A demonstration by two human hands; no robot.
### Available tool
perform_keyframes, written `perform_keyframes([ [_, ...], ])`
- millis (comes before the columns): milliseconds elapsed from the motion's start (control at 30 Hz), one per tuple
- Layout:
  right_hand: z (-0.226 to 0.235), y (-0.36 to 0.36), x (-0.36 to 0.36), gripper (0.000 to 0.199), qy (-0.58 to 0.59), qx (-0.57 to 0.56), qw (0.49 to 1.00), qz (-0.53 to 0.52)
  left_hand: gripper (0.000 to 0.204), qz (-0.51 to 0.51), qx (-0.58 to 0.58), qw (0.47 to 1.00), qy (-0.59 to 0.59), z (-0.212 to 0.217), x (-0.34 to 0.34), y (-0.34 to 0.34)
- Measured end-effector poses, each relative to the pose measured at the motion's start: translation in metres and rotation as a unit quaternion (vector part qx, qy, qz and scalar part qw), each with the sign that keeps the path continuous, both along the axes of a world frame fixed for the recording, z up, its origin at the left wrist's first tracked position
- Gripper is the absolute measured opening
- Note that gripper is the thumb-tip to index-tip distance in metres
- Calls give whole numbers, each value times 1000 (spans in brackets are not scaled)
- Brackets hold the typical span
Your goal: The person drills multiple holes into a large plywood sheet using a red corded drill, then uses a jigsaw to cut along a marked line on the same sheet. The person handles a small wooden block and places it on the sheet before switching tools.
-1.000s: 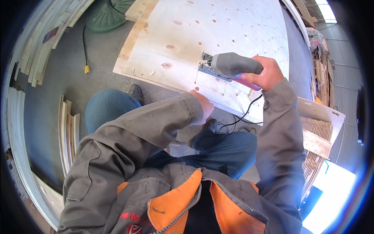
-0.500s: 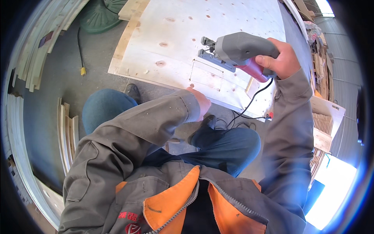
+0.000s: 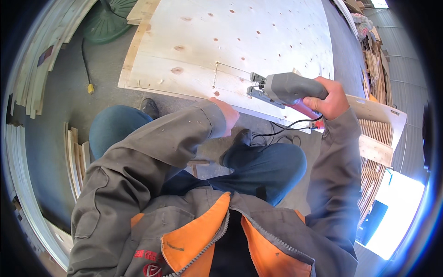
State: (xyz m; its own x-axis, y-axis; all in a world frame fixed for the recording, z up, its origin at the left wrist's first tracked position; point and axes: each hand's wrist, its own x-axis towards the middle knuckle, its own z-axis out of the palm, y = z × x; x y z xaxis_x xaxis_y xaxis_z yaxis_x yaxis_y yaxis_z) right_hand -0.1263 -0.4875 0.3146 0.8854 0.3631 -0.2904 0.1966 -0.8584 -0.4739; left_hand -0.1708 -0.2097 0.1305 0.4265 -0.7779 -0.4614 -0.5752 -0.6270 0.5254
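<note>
My right hand point(image 3: 336, 99) is wrapped round the grey handle of a jigsaw point(image 3: 295, 88) with a reddish lower body. Its grey shoe points left over a pale plywood sheet point(image 3: 184, 27), at the right part of a rectangle outlined on the wood. Whether the blade touches the wood is too small to tell. A black cord trails from the tool's rear. My left hand point(image 3: 226, 119) is closed at the near edge of the sheet, left of the jigsaw; its fingertips are partly hidden by the edge and the sleeve.
Stacked boards point(image 3: 37, 60) stand along the left, with shorter planks point(image 3: 76, 157) nearer. A yellow plug point(image 3: 90, 88) lies on the floor beside a green round base point(image 3: 108, 25). At right is a wooden crate point(image 3: 376, 152) of thin slats. My knees are under the near edge.
The jigsaw has come down and toward me, from above the outline to its right part. My left hand stays at the sheet's edge while the whole view shifts slightly.
</note>
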Motion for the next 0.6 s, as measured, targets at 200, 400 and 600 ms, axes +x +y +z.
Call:
perform_keyframes([
  [200, -9, -11, -26, 49, 19, 14, 999, -36, 44, -2, 13, 1000, -13, 1, -3, -2],
  [400, -18, -11, -36, 39, 13, 48, 998, -48, 44, -9, 10, 999, -30, -2, -3, -5],
  [600, -26, -8, -36, 39, 44, 40, 997, -55, 47, -6, 16, 1000, -22, -2, -2, -8],
])
